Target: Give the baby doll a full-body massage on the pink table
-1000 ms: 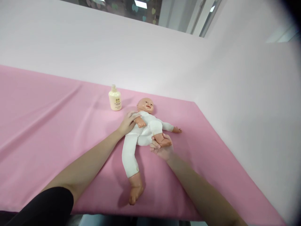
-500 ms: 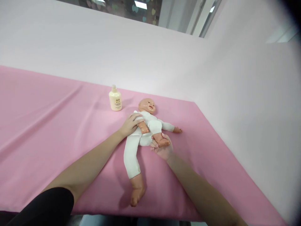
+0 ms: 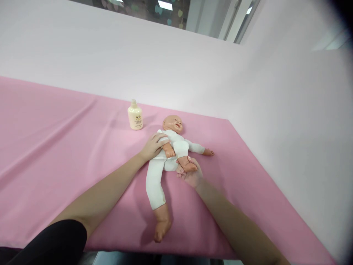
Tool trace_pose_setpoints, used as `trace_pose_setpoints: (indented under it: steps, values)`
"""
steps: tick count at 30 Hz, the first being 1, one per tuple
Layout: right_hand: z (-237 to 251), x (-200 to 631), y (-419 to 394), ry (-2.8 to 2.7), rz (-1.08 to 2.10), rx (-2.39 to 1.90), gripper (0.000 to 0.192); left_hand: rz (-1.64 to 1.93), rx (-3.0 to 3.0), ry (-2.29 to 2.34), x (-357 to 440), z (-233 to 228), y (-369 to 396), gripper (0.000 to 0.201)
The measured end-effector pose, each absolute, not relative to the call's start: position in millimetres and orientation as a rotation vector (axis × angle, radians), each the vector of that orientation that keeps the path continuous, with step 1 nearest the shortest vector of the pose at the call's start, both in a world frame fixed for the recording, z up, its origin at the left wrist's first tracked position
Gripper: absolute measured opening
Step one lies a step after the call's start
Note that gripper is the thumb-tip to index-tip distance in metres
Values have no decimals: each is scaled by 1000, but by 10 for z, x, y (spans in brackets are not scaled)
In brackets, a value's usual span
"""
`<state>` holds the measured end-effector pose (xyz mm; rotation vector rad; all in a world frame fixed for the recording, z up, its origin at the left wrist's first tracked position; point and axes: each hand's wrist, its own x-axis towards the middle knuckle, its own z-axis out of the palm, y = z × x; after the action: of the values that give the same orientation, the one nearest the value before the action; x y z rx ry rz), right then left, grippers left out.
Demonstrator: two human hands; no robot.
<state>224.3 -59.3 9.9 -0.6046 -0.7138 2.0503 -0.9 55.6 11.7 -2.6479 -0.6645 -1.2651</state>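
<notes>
A baby doll (image 3: 156,180) with a white cloth body lies on its back on a pink cover, its head away from me. One of its legs is stretched toward me; the other is bent up over its belly. My left hand (image 3: 154,146) is wrapped round the doll's arm at the left, pressing it across the body, with the doll's hand (image 3: 168,150) showing below my fingers. Around the ankle of the bent leg, my right hand (image 3: 192,173) is closed, and the doll's foot (image 3: 187,164) rests over my palm. The fingers under that foot are partly hidden.
A cream-coloured bottle (image 3: 135,117) with a printed label stands upright beyond my left hand, left of the doll's head. The pink cover (image 3: 68,147) meets a white wall (image 3: 138,62) at the back and right. The doll's other arm (image 3: 197,148) reaches out to the right.
The doll's bent leg and foot have shifted slightly to the left with my right hand's hold. My left hand stays in place on the doll's arm.
</notes>
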Motion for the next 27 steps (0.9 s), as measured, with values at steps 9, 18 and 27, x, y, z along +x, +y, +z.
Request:
trace_pose_setpoints:
  steps: [9, 18, 27]
  values:
    - [130, 2233, -616, -782, 2030, -665, 42, -1218, -2662, -707, -24, 122, 550, 33]
    - [138, 2227, -631, -807, 2031, -694, 42, -1191, -2701, -736, -40, 117, 558, 34]
    - [131, 2220, -630, -846, 2038, -679, 42, -1198, -2710, -730, -48, 126, 554, 36]
